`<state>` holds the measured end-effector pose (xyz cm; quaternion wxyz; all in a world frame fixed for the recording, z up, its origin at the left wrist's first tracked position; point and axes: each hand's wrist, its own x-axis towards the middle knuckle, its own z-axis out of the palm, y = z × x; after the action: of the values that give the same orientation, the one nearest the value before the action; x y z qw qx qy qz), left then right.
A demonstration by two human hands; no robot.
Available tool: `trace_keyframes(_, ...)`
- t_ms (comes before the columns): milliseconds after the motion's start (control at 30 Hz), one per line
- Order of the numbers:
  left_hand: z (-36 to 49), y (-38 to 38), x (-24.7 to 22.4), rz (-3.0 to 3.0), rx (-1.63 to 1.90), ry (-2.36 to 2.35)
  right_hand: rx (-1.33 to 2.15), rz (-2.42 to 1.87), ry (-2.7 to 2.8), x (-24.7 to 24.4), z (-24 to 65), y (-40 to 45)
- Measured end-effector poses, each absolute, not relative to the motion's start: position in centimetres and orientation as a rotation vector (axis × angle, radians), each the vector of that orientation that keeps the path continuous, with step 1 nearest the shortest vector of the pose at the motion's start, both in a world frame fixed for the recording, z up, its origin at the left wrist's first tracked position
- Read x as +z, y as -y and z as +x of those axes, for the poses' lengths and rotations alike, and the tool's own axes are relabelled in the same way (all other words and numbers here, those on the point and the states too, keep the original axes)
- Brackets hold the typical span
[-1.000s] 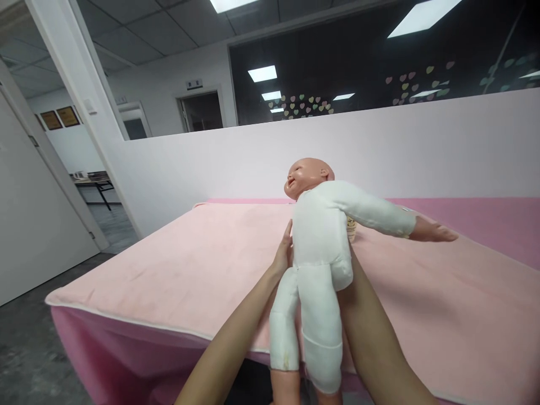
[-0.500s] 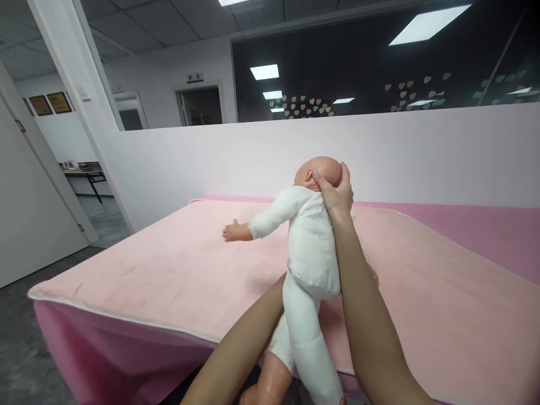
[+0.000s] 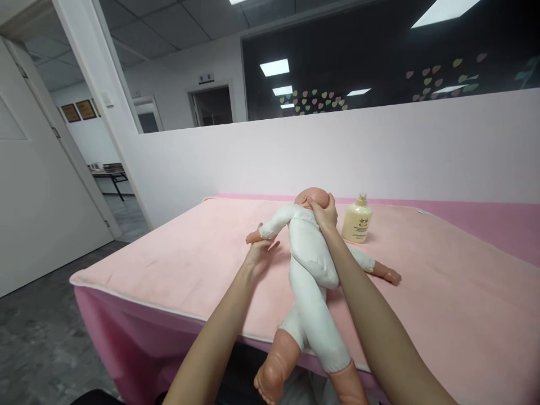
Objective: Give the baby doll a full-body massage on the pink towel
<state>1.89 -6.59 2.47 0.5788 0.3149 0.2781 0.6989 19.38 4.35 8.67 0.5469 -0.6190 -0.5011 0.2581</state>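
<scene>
Doll (image 3: 307, 242) | face hidden | one foot (image 3: 348, 385) cropped | right hand (image 3: 327, 215) on head (image 3: 311, 195)

**Lettering in view, none of it legible**

The pale yellow bottle (image 3: 356, 225) carries several short lines of dark print beneath a small printed face, too small to read. A sign (image 3: 206, 78) above the far doorway bears dark marks that cannot be made out. The framed plaques (image 3: 85, 109) on the wall at far left are too distant for any wording to be read.
</scene>
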Motion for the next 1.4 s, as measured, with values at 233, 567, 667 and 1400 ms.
trace_keyframes(233, 0.2, 6.3, 2.4, 0.569, 1.747, -0.460, 0.696, -1.493, 1.229, 5.0, 18.2, -5.7)
trace_keyframes(567, -1.3, 5.1, 1.5, 0.541, 1.849, -0.551, 0.694, -1.528, 1.395, 4.3, 17.5, -5.4)
trace_keyframes(667, -1.5, 4.6, 0.8, 0.568, 1.831, -0.592, 0.743, -1.554, 1.412, 4.1, 17.8, -5.7)
trace_keyframes(1400, -1.4, 4.1, 0.0, 0.630, 1.859, -0.767, 0.462, -1.690, 1.833, 2.8, 17.7, -3.5)
